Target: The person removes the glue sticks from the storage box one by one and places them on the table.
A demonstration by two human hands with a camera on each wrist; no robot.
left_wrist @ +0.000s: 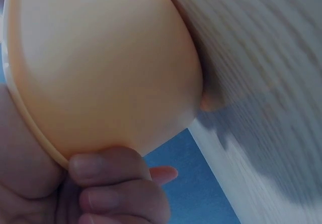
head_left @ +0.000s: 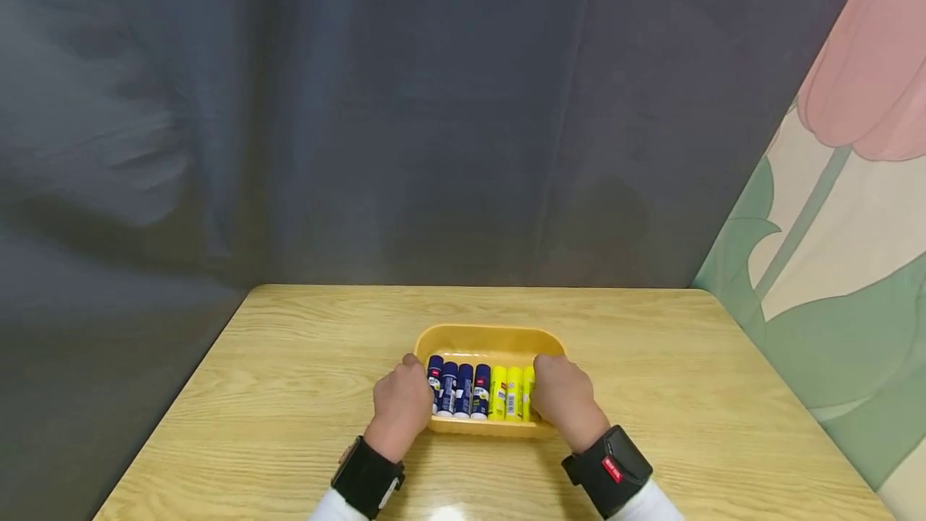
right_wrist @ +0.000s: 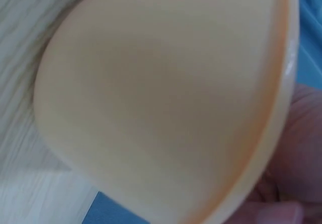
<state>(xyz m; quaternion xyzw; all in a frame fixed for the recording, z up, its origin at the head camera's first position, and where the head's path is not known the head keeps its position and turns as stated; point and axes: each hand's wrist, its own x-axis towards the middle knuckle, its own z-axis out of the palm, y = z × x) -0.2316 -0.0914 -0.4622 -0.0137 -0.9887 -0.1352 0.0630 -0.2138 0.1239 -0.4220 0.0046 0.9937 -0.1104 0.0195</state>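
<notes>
A shallow yellow plastic tray (head_left: 489, 332) with rounded corners sits before me in the head view. Several dark blue and white glue sticks (head_left: 464, 391) lie side by side in its left half. Yellow glue sticks (head_left: 497, 395) continue the row to the right, the last partly hidden by my hand. My left hand (head_left: 403, 399) grips the tray's left rim, its fingers curled under the edge beside the smooth outer wall (left_wrist: 110, 73) in the left wrist view. The opposite rim is held by my right hand (head_left: 567, 399); the right wrist view shows its thumb side and fingers only partly.
The tray is over a light wood-grain table (head_left: 304, 376). Behind the table's far edge hangs a dark grey curtain (head_left: 463, 119). A wall panel with a pink tulip print (head_left: 861, 103) borders the right side.
</notes>
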